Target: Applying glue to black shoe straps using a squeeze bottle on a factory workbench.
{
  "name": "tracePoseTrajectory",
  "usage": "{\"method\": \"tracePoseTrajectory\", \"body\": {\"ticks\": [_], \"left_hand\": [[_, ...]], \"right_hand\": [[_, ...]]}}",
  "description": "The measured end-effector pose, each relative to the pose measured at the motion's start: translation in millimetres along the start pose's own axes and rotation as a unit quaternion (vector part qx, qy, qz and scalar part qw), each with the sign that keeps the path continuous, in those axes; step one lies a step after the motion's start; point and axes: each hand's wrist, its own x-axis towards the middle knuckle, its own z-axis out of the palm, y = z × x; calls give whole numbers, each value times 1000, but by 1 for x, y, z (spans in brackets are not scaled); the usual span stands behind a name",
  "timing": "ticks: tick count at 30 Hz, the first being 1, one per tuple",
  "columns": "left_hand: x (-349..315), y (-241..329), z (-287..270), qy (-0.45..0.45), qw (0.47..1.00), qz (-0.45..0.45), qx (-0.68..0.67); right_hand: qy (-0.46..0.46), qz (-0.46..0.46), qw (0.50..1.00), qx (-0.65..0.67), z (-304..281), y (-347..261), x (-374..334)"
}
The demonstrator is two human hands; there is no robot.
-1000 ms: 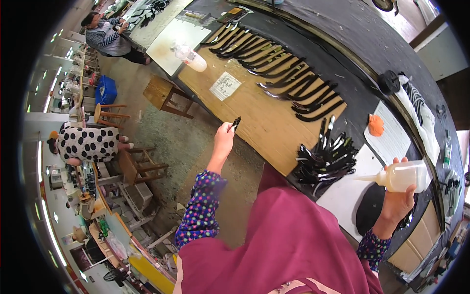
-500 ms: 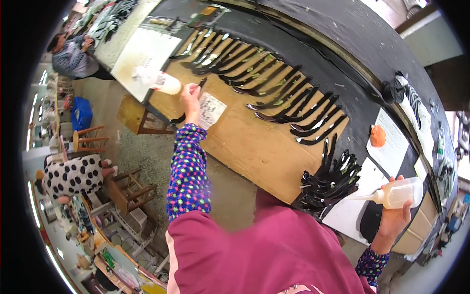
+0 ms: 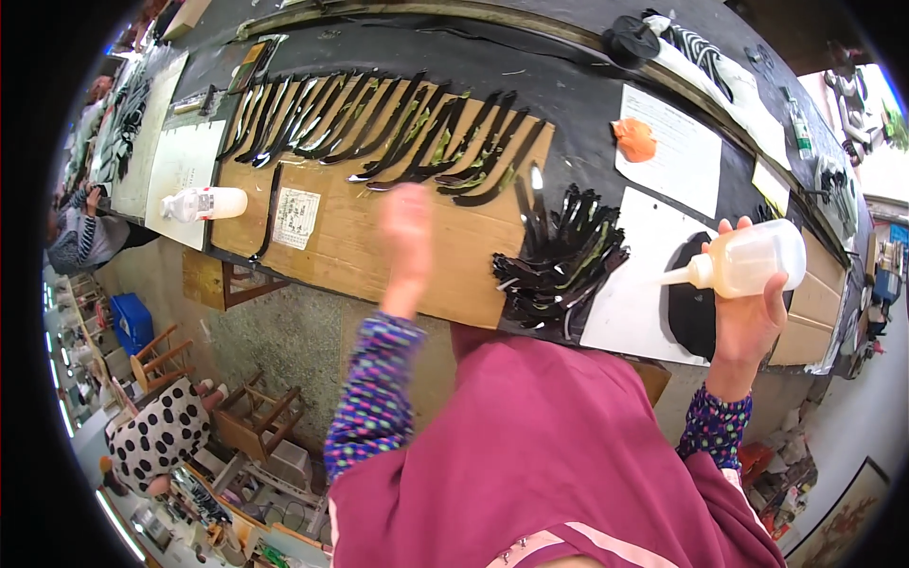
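My right hand (image 3: 750, 317) grips a translucent squeeze bottle (image 3: 762, 257) with pale liquid, its thin nozzle pointing left. My left hand (image 3: 407, 237), smeared by motion, hovers above the cardboard sheet (image 3: 350, 237); its fingers cannot be made out. Along the far part of the cardboard, several glossy black curved strips (image 3: 331, 123) lie side by side. A single black strip (image 3: 271, 213) rests apart, beside a small written paper (image 3: 297, 219). Between my hands is a heaped bunch of similar strips (image 3: 559, 260) at the table's near edge.
A second bottle (image 3: 210, 204) lies on its side at the left, across a white board (image 3: 175, 170). On the right are a white sheet (image 3: 615, 284), a black rounded piece (image 3: 693, 298), and an orange lump (image 3: 634, 139) on printed paper. A wooden stool (image 3: 258, 417) stands below left.
My left hand has let go of the single strip, now lying on the cardboard, and moved right. My right hand still holds the squeeze bottle. The whole view has shifted.
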Motion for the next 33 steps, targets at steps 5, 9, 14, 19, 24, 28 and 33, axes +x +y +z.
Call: {"method": "tracePoseTrajectory", "body": {"ticks": [5,9,14,19,24,28,33], "left_hand": [[-123,62,137,-183,972,140,39],[-138,71,168,-176,966,102,161],[-143,72,172,-127,988,28,89],[-133,84,171,-180,980,-25,82],[-112,89,158,-138,989,33,33],[-86,117,122,-245,920,-169,-254],[-79,201,42,-370,871,-194,-260]], "right_hand": [[4,-9,999,33,-33,-30,-14],[2,-32,998,50,-59,-47,-18],[-16,-27,996,78,-84,-54,-7],[-17,-9,993,116,-93,-56,3],[-22,0,992,123,-102,-56,9],[-28,1,992,126,-99,-58,12],[-75,-8,989,130,-79,-67,9]]}}
